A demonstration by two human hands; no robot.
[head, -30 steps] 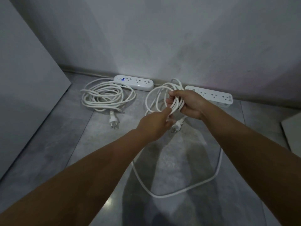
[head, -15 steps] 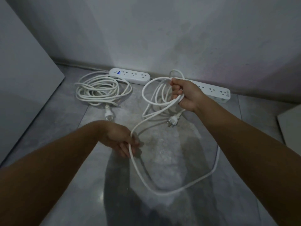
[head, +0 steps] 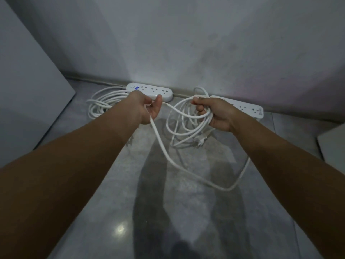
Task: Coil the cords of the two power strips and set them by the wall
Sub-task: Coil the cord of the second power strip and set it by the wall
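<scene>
Head view: white cord point(head: 164, 146) of the right power strip point(head: 248, 109) partly gathered. Right hand point(head: 216, 114) has its fingers closed round a bundle of several loops, held above the floor point(head: 112, 184); the loops hang below the fist, with the plug point(head: 200, 140) dangling at their lower right. Left hand point(head: 147, 107), to the left of the bundle, holds one run of the same cord across its palm, thumb raised (grip looks loose). From there the cord drops in one long slack bight toward the near floor and climbs again under the right forearm. Right power strip lies at the foot of the wall point(head: 186, 43), behind the right hand. Left power strip point(head: 155, 91), blue light on, also lies by the wall, its coiled cord point(head: 100, 103) on the floor at its left. Grey panel point(head: 22, 81) stands far left; a pale board point(head: 332, 144) at the right edge.
</scene>
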